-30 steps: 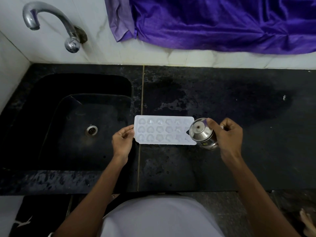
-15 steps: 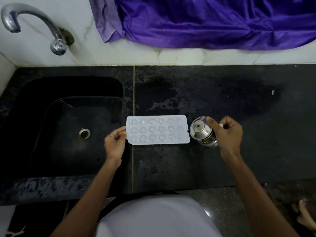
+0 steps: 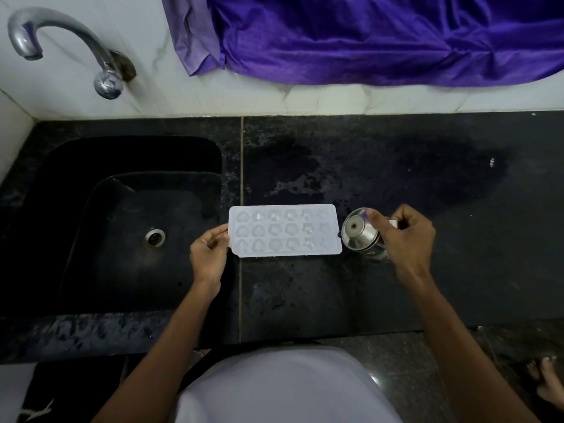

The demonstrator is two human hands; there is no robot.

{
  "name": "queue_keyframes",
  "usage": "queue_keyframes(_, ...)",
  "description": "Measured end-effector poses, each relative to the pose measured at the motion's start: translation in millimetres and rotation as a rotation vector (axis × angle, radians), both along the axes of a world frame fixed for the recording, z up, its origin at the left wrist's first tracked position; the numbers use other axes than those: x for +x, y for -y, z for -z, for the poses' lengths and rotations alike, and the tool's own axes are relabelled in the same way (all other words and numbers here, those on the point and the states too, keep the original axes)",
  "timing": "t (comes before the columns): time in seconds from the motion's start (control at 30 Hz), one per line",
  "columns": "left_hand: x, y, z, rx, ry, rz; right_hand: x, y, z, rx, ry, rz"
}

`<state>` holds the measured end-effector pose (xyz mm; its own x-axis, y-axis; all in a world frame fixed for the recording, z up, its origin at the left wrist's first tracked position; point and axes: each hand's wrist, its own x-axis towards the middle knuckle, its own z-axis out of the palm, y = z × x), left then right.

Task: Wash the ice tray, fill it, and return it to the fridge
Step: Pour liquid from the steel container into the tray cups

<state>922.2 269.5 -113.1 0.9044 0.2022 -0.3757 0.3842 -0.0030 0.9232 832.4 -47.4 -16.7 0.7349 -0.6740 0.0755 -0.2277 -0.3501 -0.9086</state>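
Note:
A white plastic ice tray (image 3: pixel 285 230) with several small shaped cavities lies flat on the black stone counter, just right of the sink. My left hand (image 3: pixel 209 254) pinches the tray's left edge. My right hand (image 3: pixel 406 236) grips a small steel vessel (image 3: pixel 360 233), tilted with its mouth facing the tray's right end. The vessel's rim sits right beside the tray's right edge. Whether water runs from it cannot be told.
A black sink (image 3: pixel 134 221) with a steel drain (image 3: pixel 154 237) lies to the left. A curved chrome tap (image 3: pixel 64 47) is on the white tiled wall. Purple cloth (image 3: pixel 366 38) hangs over the wall at the back. The counter (image 3: pixel 427 184) shows wet patches.
The vessel has drawn back a little from over the tray's right end to just beside its edge. My left hand keeps hold of the tray.

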Motion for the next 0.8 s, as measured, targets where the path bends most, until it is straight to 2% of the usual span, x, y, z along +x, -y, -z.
queue_keyframes(0.8, 0.2, -1.5, 1.1, 0.005, -0.012, 0.015, 0.3, -3.1, -3.4, -0.068, 0.007, -0.021)
